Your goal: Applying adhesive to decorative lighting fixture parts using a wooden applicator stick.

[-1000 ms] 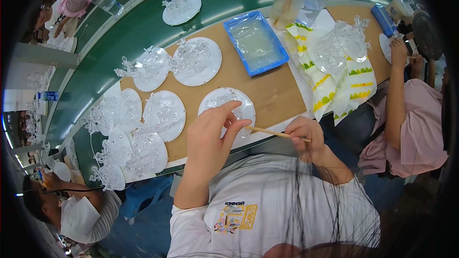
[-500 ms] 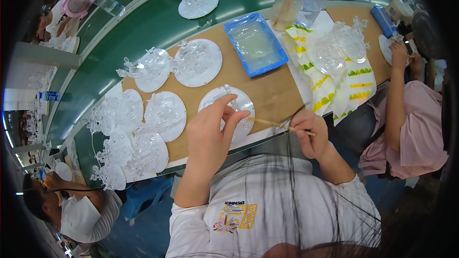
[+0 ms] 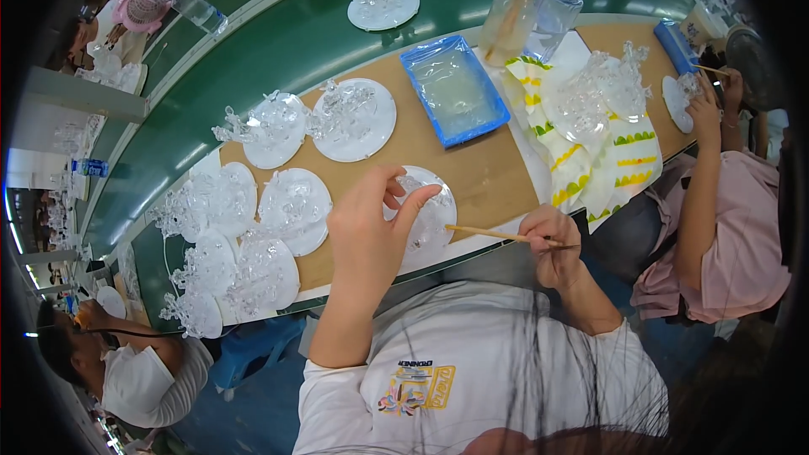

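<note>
My right hand (image 3: 552, 240) grips a thin wooden stick (image 3: 489, 233) between its fingers, and the stick's light tip points left at a white disc (image 3: 444, 240). On that disc is a clear, glassy ornament (image 3: 425, 215), partly covered by my left hand (image 3: 366, 223). The left thumb stands away from the bent fingers, and no held thing shows between them. Whether the fingertips touch the ornament is hidden. Left of this hand, several white discs (image 3: 316, 227) with similar clear ornaments lie on a brown board (image 3: 489, 181).
A blue tray (image 3: 472, 135) with clear film stands beyond my hands. Behind it are two clear bottles (image 3: 552, 17); a patterned cloth (image 3: 628, 164) with clear pieces lies right. Another ornament disc (image 3: 383, 21) sits on the green table (image 3: 286, 50). Co-workers sit at both sides.
The stick's tip has dropped lower beside the disc, with my right hand slightly lower too. My left thumb and fingers look a little different in bend. The whole view has shifted slightly.
</note>
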Tool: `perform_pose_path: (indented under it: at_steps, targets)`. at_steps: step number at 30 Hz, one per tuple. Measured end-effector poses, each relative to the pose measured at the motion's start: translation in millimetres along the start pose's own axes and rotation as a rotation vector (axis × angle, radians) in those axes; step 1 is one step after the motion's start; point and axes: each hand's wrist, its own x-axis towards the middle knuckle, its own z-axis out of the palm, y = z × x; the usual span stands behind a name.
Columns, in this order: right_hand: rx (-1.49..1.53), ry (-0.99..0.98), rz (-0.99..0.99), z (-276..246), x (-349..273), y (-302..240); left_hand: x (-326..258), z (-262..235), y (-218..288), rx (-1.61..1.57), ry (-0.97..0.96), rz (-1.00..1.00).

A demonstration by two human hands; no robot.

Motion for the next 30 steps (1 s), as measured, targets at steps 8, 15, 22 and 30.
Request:
perform_pose_path:
  at_steps: [8,15,22,30]
  targets:
    - [0.045,0.092,0.069,-9.4,7.1,3.4,9.1,-5.7,-4.3,0.040,0.061,0.215]
    - [-0.076,-0.116,-0.086,-15.6,9.2,1.4,5.9,-2.2,-10.4,-0.127,-0.019,0.172]
    - [0.033,-0.211,0.004,2.7,-8.7,-6.7,3.9,2.1,-9.8,-0.147,-0.023,0.145]
    - [0.059,-0.055,-0.001,-2.5,-18.4,-5.3,2.6,-0.6,-11.8,-0.161,-0.003,0.106]
